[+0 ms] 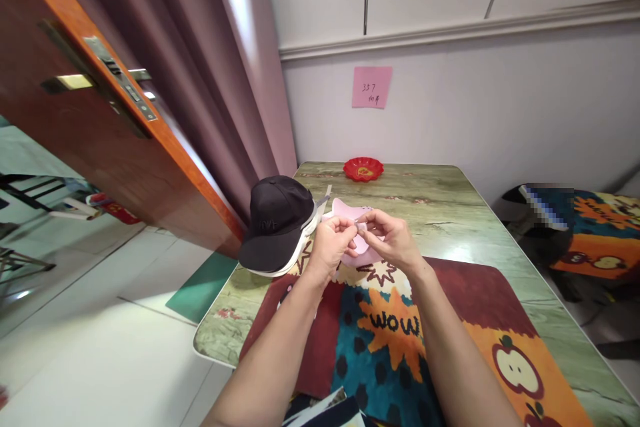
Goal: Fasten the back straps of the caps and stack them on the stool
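My left hand (336, 243) and my right hand (389, 240) meet above a pink item (345, 211) on the table, fingertips pinched together. Something small sits between the fingertips, too small to name. The pink item lies beneath and behind both hands, partly hidden by them. Left of my left hand, a black cap (280, 213) rests on top of white caps or brims (290, 267), its visor toward me.
A red scalloped dish (363, 169) stands near the table's (435, 193) back edge. A patterned mat (395, 360) covers the front. A pink note (371, 87) is on the wall; an open door (165, 167) stands at the left.
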A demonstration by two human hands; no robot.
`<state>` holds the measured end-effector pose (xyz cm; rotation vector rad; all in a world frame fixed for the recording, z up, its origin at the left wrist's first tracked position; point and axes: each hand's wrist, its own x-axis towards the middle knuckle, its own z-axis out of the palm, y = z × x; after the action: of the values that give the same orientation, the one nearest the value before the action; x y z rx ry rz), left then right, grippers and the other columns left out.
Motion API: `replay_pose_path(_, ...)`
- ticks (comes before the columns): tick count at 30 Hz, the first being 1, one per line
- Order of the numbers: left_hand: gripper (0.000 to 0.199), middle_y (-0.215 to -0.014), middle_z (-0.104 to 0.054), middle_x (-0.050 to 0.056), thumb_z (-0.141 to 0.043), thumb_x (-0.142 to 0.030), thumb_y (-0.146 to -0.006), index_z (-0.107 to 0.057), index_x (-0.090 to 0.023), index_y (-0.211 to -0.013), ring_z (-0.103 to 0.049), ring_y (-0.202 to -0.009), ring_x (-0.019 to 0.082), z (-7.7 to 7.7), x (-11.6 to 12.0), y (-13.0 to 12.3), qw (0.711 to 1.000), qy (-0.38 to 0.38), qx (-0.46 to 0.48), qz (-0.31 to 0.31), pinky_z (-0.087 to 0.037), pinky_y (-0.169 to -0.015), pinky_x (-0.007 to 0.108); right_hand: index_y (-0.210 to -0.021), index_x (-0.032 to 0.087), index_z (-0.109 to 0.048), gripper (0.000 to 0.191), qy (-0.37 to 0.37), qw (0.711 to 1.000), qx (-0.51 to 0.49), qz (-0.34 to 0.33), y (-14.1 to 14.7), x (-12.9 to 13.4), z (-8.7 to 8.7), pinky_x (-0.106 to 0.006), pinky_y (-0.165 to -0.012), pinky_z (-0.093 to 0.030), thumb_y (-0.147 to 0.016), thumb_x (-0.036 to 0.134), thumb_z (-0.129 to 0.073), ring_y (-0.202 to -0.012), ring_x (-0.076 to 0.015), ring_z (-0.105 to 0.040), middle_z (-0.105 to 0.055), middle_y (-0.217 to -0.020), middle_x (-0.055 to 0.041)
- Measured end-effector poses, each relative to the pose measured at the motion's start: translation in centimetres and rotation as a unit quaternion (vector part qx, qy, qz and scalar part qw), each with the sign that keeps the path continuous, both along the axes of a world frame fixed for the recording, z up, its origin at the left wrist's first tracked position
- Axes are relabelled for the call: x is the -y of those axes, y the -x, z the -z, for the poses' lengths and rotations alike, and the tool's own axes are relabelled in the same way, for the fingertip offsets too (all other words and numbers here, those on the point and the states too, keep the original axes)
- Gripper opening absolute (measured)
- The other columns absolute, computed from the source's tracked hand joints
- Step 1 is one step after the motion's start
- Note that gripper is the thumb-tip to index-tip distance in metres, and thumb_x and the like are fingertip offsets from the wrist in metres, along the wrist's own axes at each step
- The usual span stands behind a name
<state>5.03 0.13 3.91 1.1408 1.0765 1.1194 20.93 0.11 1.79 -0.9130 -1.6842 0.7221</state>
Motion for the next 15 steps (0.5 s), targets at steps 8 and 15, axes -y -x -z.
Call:
replay_pose_path(8,0.035,-0.066,-0.065,0.003,-0.088,-0.028,-0.06,-0.068,-0.01,-0.083,-0.062,-0.05,0.01,0.1,-0.7,2.0,0.982,0.101,0.116,0.109,-0.055,-0.049,0.021,-0.1,0.022,-0.066,0.021,0.035,0.997,-0.05,-0.043,0.2,0.3,-0.1,-0.032,-0.072,-0.063,-0.091,0.042,-0.068,-0.077,-0.0198,-0.074,-0.075,-0.09,-0.0059)
replay_pose_path(15,0.034,-0.065,-0.064,0.002,-0.087,-0.033,-0.064,-0.068,-0.011,-0.081,-0.061,-0.05,0.009,0.6,-0.7,2.0,0.982,0.096,0.102,0.123,-0.052,-0.046,0.017,-0.104,0.021,-0.067,0.023,0.038,0.996,-0.05,-0.056,-0.2,0.1,0.5,-0.032,-0.077,-0.062,-0.092,0.041,-0.067,-0.081,-0.0199,-0.074,-0.075,-0.095,-0.0064)
